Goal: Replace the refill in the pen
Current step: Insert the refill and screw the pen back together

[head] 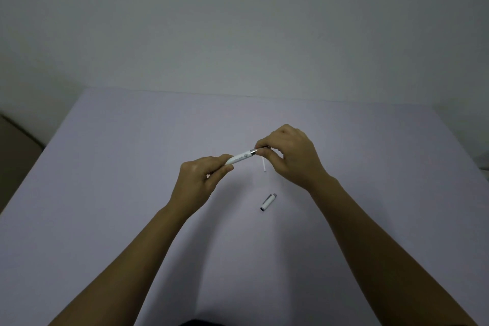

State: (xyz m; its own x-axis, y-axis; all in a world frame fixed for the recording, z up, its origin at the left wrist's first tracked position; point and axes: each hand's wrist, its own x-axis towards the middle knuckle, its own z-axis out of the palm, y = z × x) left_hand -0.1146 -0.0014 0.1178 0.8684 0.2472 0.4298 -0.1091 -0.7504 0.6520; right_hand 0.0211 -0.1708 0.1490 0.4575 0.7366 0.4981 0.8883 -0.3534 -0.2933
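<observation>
Two bare forearms reach up from the bottom edge. Above the pale lilac tabletop [105, 193] the white pen barrel with a silver ring [241, 158] is held in the air, its long axis slanting from lower left to upper right. A thin white refill tube [263, 165] and a white pen cap with a silver clip [268, 202] lie beneath on the table, below a bare grey wall [238, 21]. The left hand [197, 182] pinches the barrel's lower end; the right hand [289, 152] curls its fingertips at the ringed end.
</observation>
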